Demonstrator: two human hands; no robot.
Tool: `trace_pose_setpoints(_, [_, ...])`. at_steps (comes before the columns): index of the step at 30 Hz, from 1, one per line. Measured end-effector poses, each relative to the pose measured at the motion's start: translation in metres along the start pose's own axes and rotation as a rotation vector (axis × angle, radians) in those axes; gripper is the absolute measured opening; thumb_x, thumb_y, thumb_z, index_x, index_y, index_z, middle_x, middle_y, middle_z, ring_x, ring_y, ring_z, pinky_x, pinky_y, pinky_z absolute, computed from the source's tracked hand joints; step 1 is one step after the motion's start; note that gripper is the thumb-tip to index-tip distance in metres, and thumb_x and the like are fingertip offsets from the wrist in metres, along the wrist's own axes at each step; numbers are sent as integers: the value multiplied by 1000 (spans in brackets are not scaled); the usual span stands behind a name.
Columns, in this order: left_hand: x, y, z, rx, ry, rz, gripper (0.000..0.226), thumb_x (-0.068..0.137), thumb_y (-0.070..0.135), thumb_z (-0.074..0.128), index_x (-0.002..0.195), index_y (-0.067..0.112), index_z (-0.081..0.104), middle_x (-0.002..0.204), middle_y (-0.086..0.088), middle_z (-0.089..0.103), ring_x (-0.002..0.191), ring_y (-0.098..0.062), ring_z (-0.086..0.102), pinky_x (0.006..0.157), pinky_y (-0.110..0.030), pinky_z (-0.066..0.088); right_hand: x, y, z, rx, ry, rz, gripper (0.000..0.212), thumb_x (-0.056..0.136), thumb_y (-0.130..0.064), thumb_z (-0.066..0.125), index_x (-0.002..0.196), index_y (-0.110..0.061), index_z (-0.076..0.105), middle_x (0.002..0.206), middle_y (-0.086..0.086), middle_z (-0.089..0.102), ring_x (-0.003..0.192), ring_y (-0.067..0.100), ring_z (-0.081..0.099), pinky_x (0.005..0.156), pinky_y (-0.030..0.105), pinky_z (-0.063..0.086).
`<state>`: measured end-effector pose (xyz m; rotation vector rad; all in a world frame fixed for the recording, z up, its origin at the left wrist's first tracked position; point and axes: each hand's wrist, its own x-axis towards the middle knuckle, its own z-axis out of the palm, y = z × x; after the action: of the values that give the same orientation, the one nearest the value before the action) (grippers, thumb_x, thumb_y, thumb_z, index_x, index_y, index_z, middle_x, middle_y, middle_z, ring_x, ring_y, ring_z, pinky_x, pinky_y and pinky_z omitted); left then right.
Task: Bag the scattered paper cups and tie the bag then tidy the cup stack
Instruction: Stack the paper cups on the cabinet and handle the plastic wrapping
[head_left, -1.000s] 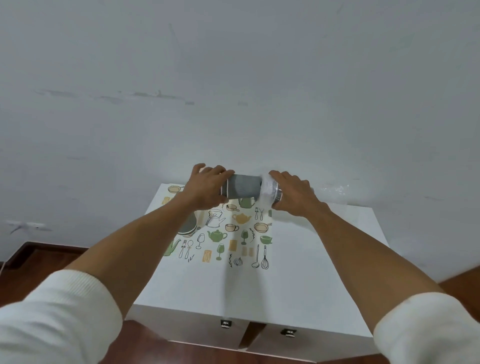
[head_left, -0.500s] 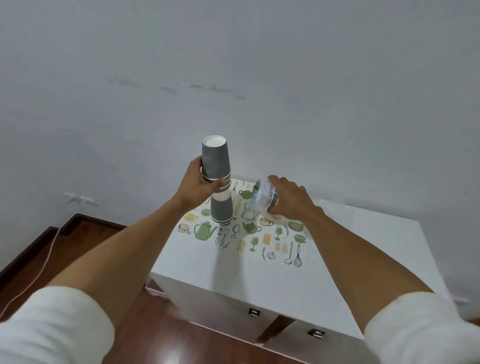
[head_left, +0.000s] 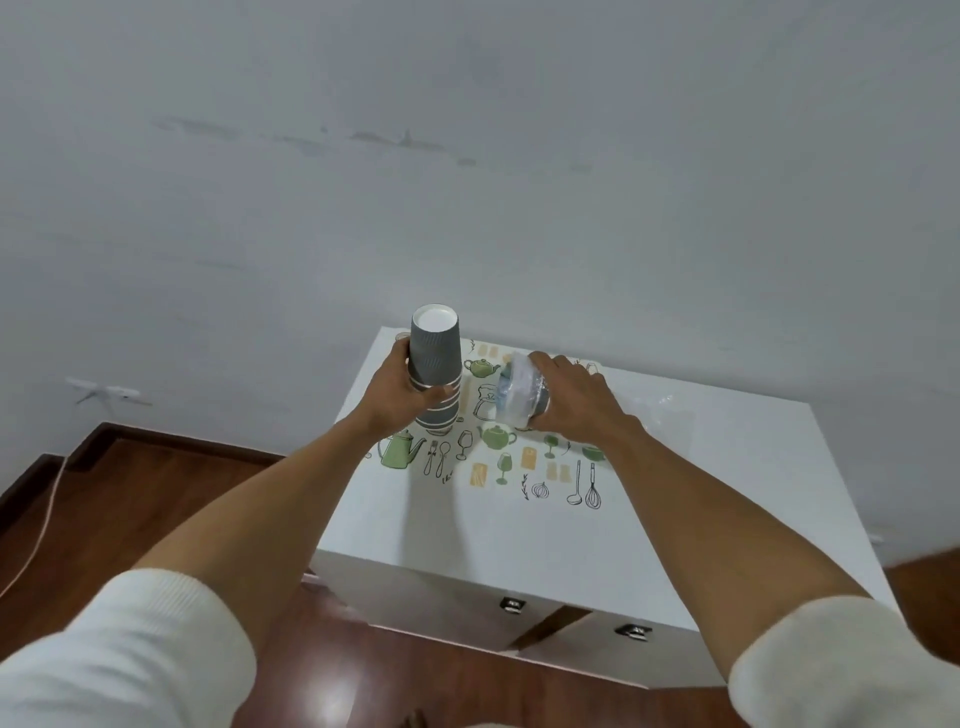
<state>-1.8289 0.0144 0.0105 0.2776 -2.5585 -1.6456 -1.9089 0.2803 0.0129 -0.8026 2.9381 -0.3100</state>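
Observation:
A stack of grey ribbed paper cups (head_left: 435, 358) stands upside down at the back left of the white cabinet top (head_left: 519, 530), white bases upward. My left hand (head_left: 402, 397) grips the stack around its middle. My right hand (head_left: 571, 397) holds a clear plastic bag with grey cups inside (head_left: 518, 395), lying on its side just right of the stack and low over the printed mat.
A mat printed with teapots and utensils (head_left: 498, 457) covers the back of the cabinet top. A crumpled bit of clear plastic (head_left: 662, 402) lies at the back right. Two drawer handles (head_left: 571, 618) show on the front. Wooden floor and a white cord (head_left: 47, 519) lie left.
The cup stack was turned upright by my left hand, separated from the bagged cups, then lowered onto the other cups on the mat. My right hand kept the bagged cups.

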Motion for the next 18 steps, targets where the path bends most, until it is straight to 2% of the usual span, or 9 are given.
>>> trace_pose_setpoints(3, [0,-10,5,1,-2,-10,79,78,21,87,141,21,40,127,8,57,113,-13,59,85,-23,49,-2,1,5,-17,-24,20,88,70,-46,79,144,-28,33,125,3,53,112,31,56,92,47,45])
trace_pose_setpoints(7, [4,-18,7,-18,24,-4,81,78,15,87,143,17,39,133,3,55,115,-18,58,79,-14,46,-3,2,13,-6,-33,24,89,68,-50,77,143,-30,32,126,3,52,112,31,55,91,47,45])
trace_pose_setpoints(13, [26,-19,1,-43,51,-1,73,78,15,87,135,20,43,119,13,57,106,3,58,80,-13,45,6,1,22,-15,-37,32,92,68,-52,77,145,-34,31,119,2,54,110,30,56,91,45,42])
trace_pose_setpoints(15, [36,-21,-1,-42,64,-3,70,78,14,87,131,22,43,116,16,57,105,-1,60,79,-14,46,9,0,24,-19,-49,32,95,67,-58,77,147,-35,31,122,3,54,112,28,55,94,45,41])
trace_pose_setpoints(18, [46,-19,-3,-21,78,-9,74,78,16,87,138,16,42,120,9,56,107,-9,58,78,-14,47,13,-3,26,-18,-72,36,100,66,-60,79,149,-36,29,126,2,53,116,27,53,98,46,42])
